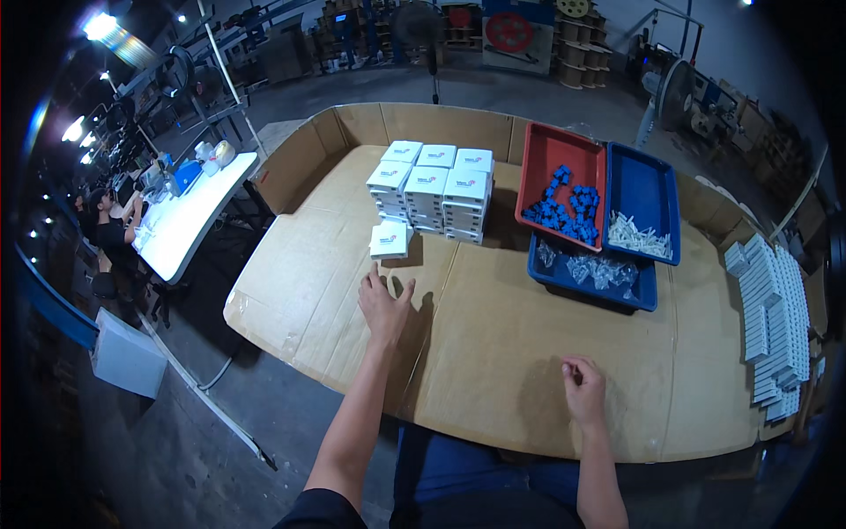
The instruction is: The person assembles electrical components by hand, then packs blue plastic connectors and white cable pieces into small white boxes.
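Note:
My left hand (385,309) reaches over the cardboard-covered table with its thumb and fingers apart, holding nothing. Just beyond its fingertips is a small white square box (389,240) with printing on top, at the near left corner of the stacked white boxes (427,182). A small gap seems to lie between fingers and box. Farther right, my right hand (584,390) hovers near the table's front edge, its fingers loosely curled toward the thumb. Nothing shows in it.
A red tray (529,163) holds blue parts; a blue tray (641,167) beside it holds white pieces. Below them, another blue tray (582,295) has clear plastic bags. Rows of white parts (775,326) line the right edge. People sit at a white table (198,216) far left.

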Tool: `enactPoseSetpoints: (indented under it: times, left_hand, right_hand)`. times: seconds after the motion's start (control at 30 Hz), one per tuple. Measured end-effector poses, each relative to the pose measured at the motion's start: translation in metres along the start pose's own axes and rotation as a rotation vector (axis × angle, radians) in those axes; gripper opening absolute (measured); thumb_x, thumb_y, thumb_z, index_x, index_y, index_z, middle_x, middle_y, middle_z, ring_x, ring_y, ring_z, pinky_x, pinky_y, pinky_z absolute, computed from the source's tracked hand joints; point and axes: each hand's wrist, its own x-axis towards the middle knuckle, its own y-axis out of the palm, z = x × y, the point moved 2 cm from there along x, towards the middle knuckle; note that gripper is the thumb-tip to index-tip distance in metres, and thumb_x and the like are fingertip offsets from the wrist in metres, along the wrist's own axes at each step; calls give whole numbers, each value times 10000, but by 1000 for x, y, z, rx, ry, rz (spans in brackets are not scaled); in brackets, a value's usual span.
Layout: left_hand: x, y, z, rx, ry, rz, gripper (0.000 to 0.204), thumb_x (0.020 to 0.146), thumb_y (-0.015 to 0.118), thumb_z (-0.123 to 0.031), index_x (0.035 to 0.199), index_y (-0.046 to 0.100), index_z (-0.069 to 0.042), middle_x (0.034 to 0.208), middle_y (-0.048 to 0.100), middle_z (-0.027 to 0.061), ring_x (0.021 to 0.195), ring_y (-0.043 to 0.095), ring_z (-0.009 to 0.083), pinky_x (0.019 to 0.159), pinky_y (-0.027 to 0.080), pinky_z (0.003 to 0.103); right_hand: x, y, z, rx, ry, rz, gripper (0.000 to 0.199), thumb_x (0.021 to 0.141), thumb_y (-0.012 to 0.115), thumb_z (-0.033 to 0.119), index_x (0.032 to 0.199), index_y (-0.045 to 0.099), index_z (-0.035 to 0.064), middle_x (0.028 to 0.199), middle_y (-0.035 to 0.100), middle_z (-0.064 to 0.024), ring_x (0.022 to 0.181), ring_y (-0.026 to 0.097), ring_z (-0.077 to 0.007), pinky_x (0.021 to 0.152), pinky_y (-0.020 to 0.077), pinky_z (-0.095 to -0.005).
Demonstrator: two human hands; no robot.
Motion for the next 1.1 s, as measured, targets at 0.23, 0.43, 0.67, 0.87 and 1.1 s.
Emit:
enactPoseSetpoints:
  times: [0.23,0.43,0.67,0.87,1.1]
  left_hand:
    - [49,36,-1,104,-119,-131,1080,734,887,-551,1520,418,22,1367,537,258,1267,533,415,1055,434,534]
    - [82,35,21,85,-39,-68,959,754,886,-443,1488,475,17,1420,525,235,1297,528,407,1076,413,540]
    - [68,16,28,-8,-25,-96,964,737,918,-363,1499,467,19,1375,522,226,1257,559,405,1042,461,520]
    - [-19,-14,-44,-412,-7,16,999,745,924,-161,1564,372,-16,1404,426,213,1160,591,332,991,526,431]
    - [-189,-24,-137,-476,41,295,963,727,928,-105,1537,411,-48,1398,377,237,1302,450,411,1045,478,481]
  right_hand:
    - [-7,-6,-10,0,32,7,95,962,697,38,1031,740,-12,1068,727,-103,898,681,-193,780,532,-295]
    - [-1,0,-6,-46,-39,-17,86,941,702,9,1014,744,-9,1013,713,-85,792,621,-165,704,491,-284]
    - [5,3,-2,-125,-147,-11,91,936,705,6,1016,748,2,976,683,-72,752,586,-162,674,480,-291]
    - [1,21,2,92,-3,40,152,979,692,48,1116,728,-7,1066,717,-97,868,672,-144,763,542,-282]
    - [-12,72,27,650,329,391,505,1096,593,210,1504,451,-51,1089,707,-98,930,675,-133,822,577,-294]
